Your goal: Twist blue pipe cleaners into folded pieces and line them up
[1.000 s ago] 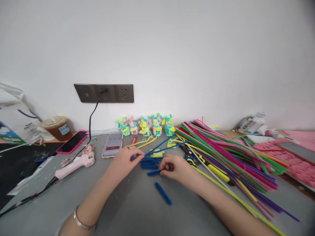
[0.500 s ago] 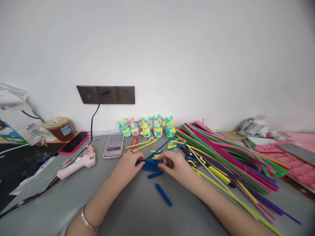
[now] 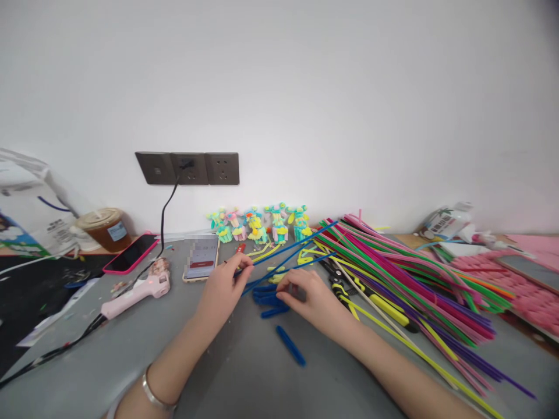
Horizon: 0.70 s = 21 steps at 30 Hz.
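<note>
My left hand [image 3: 229, 283] pinches one end of a long blue pipe cleaner [image 3: 292, 248], which slants up to the right. Other long blue strands lie under and beside it. At the right edge of a small pile of short blue pieces [image 3: 265, 295], my right hand [image 3: 303, 289] has its thumb and fingers curled together; whatever lies between the fingertips is too small to make out. Nearer to me on the grey table, a folded blue piece [image 3: 290, 345] lies by itself.
Small pastel figures [image 3: 257, 226] stand by the wall. Right of my hands are yellow-handled pliers [image 3: 388, 305] and a heap of coloured pipe cleaners [image 3: 393, 262]. To the left are a phone [image 3: 201, 259], a pink glue gun [image 3: 135, 295] and a lidded cup [image 3: 105, 228].
My left hand has moved left and up, away from the blue pile, with a long blue strand in its fingers. My right hand has shifted slightly left.
</note>
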Each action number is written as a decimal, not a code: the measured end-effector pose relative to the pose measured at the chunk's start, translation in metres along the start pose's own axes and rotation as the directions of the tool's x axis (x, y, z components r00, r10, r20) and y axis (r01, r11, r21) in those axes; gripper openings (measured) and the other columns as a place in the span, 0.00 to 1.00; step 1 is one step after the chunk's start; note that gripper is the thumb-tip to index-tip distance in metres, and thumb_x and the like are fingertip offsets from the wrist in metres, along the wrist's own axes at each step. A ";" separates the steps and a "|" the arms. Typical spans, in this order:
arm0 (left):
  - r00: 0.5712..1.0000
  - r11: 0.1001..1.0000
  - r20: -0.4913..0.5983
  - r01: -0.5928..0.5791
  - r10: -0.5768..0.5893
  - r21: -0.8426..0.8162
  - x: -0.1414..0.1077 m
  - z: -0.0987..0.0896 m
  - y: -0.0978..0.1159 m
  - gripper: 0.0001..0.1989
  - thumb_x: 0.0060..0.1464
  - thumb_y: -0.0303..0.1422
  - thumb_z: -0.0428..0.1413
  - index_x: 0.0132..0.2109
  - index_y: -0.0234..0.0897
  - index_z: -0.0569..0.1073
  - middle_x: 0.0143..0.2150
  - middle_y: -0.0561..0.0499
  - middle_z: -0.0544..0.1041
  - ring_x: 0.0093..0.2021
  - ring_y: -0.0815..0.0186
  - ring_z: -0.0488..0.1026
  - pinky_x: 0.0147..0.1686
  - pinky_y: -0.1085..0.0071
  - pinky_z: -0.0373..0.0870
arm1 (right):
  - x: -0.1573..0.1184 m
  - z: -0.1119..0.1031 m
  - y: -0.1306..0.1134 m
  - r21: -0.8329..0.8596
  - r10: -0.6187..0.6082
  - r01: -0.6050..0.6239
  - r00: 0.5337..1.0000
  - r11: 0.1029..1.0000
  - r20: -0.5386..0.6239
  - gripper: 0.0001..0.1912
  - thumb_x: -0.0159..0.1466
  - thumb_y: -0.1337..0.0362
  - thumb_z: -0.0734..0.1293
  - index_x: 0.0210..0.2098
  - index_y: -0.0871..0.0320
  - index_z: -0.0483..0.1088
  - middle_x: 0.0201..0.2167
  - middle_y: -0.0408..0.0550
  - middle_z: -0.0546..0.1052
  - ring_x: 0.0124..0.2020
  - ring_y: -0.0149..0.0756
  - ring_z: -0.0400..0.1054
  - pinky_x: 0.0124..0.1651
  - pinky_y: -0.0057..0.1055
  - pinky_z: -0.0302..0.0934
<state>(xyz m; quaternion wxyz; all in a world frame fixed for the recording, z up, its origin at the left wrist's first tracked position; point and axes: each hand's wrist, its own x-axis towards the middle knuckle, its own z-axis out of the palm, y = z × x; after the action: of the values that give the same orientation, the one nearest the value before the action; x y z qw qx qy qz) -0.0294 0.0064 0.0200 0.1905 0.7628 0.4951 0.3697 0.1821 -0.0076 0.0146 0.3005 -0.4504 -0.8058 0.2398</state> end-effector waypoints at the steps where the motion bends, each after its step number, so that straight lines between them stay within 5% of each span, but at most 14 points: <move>1: 1.000 0.998 -0.007 -0.012 0.012 -0.056 -0.002 0.001 0.004 0.06 0.62 0.31 0.47 0.40 0.39 0.69 0.33 0.53 0.76 0.32 0.66 0.74 0.33 0.74 0.66 | 0.000 0.000 -0.001 0.081 0.023 -0.021 0.999 0.996 -0.026 0.04 0.62 0.64 0.67 0.37 0.57 0.72 0.28 0.45 0.75 0.31 0.37 0.68 0.39 0.34 0.59; 4: 0.990 0.987 0.077 -0.111 0.120 -0.117 -0.007 0.005 0.015 0.05 0.61 0.31 0.50 0.40 0.39 0.70 0.32 0.54 0.77 0.32 0.68 0.74 0.34 0.75 0.66 | -0.001 -0.002 -0.005 0.382 0.075 -0.055 0.996 0.922 -0.038 0.15 0.65 0.57 0.64 0.48 0.58 0.69 0.31 0.46 0.75 0.31 0.35 0.68 0.36 0.31 0.61; 7: 0.974 0.978 0.133 -0.163 0.181 -0.132 -0.011 0.011 0.018 0.03 0.59 0.30 0.53 0.40 0.39 0.72 0.35 0.53 0.79 0.34 0.67 0.75 0.36 0.76 0.67 | 0.001 -0.006 -0.007 0.584 0.067 -0.044 0.998 0.810 -0.017 0.16 0.66 0.51 0.62 0.40 0.59 0.70 0.26 0.43 0.72 0.28 0.32 0.66 0.31 0.28 0.60; 10: 0.989 0.979 0.093 -0.098 0.115 -0.177 -0.010 0.011 0.017 0.04 0.59 0.31 0.54 0.40 0.39 0.73 0.32 0.54 0.79 0.32 0.68 0.75 0.34 0.76 0.67 | 0.004 -0.011 -0.003 0.676 0.126 -0.016 0.985 0.737 -0.114 0.19 0.64 0.48 0.64 0.31 0.59 0.70 0.21 0.41 0.68 0.22 0.29 0.61 0.27 0.27 0.57; 14: 1.000 0.976 0.013 -0.016 0.020 -0.216 -0.008 0.008 0.016 0.06 0.61 0.33 0.52 0.39 0.38 0.73 0.28 0.55 0.78 0.27 0.69 0.74 0.30 0.76 0.66 | 0.007 -0.014 0.003 0.778 0.266 0.006 0.938 0.628 -0.221 0.18 0.62 0.49 0.66 0.31 0.58 0.70 0.20 0.40 0.68 0.21 0.28 0.59 0.25 0.26 0.54; 21: 0.989 0.987 0.090 -0.109 0.120 -0.119 -0.011 0.013 0.015 0.06 0.59 0.34 0.54 0.42 0.39 0.73 0.32 0.53 0.79 0.29 0.67 0.74 0.31 0.74 0.66 | 0.006 -0.009 -0.002 0.849 0.299 -0.125 0.953 0.513 -0.040 0.18 0.55 0.50 0.73 0.31 0.58 0.70 0.23 0.42 0.72 0.26 0.31 0.66 0.34 0.29 0.60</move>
<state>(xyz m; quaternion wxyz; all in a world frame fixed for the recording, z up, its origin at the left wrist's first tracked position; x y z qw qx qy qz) -0.0134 -0.0089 0.0173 0.2357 0.7949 0.4187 0.3705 0.1846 -0.0023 0.0242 0.5190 -0.3667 -0.5000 0.5884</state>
